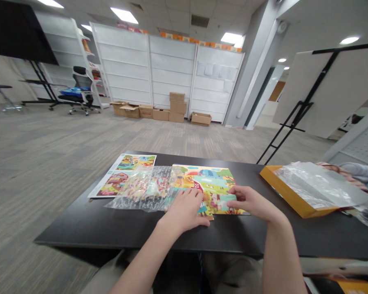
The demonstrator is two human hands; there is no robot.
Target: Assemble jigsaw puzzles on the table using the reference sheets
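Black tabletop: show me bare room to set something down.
Bare: the tabletop's near left corner, beside the clear bubble wrap and left hand; the strip between right hand and shallow orange box. Crowded: the middle, where wrap, hands and colourful farm picture board cluster.

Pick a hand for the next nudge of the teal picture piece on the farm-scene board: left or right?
Right, most likely: the right hand has its fingertips at the right end of the picture piece. The left hand lies farther off, over the lower-left of the farm-scene board.
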